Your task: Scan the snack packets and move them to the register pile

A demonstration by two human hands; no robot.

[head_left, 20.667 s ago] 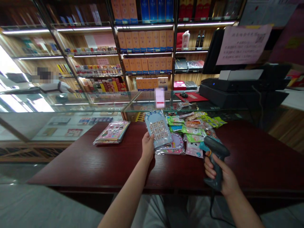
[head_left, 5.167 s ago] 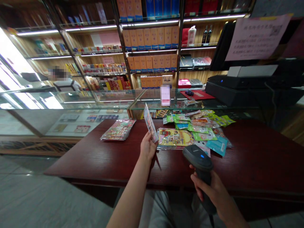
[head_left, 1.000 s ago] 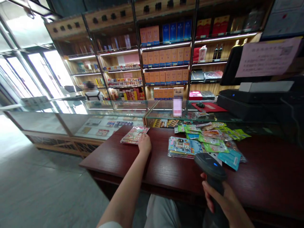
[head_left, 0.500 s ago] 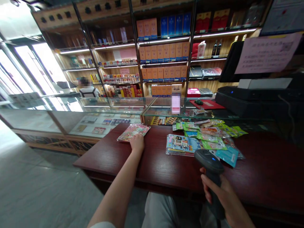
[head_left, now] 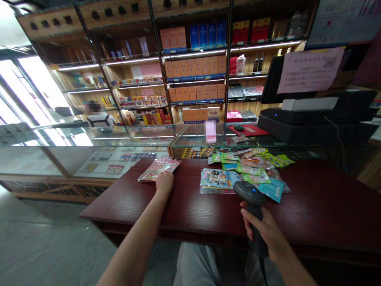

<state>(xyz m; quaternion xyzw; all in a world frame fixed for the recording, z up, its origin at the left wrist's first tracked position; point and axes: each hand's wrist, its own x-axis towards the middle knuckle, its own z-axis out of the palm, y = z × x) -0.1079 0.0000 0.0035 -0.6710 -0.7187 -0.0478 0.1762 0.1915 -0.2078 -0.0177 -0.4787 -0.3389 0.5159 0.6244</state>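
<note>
My left hand (head_left: pixel 164 182) rests at the near edge of a small stack of pink packets (head_left: pixel 159 169) on the dark red table (head_left: pixel 312 206). Its fingers are hidden behind the back of the hand. My right hand (head_left: pixel 264 232) is closed around the grip of a black barcode scanner (head_left: pixel 251 194), whose head points toward the goods. Just beyond the scanner lies a flat pile of colourful sticker sheets (head_left: pixel 216 180). Behind and to the right of that is a heap of several green and blue packets (head_left: pixel 253 165).
A glass display counter (head_left: pixel 89 151) runs along the far side of the table. A black till and printer (head_left: pixel 297 115) stand at the right on it. Shelves of boxed goods (head_left: pixel 193 71) fill the back wall. A person (head_left: pixel 98 117) stands far left behind the counter.
My left hand carried a packet from the right pile over to the pink stack and has stayed at its edge. The scanner has stayed in my right hand. The view has shifted slightly.
</note>
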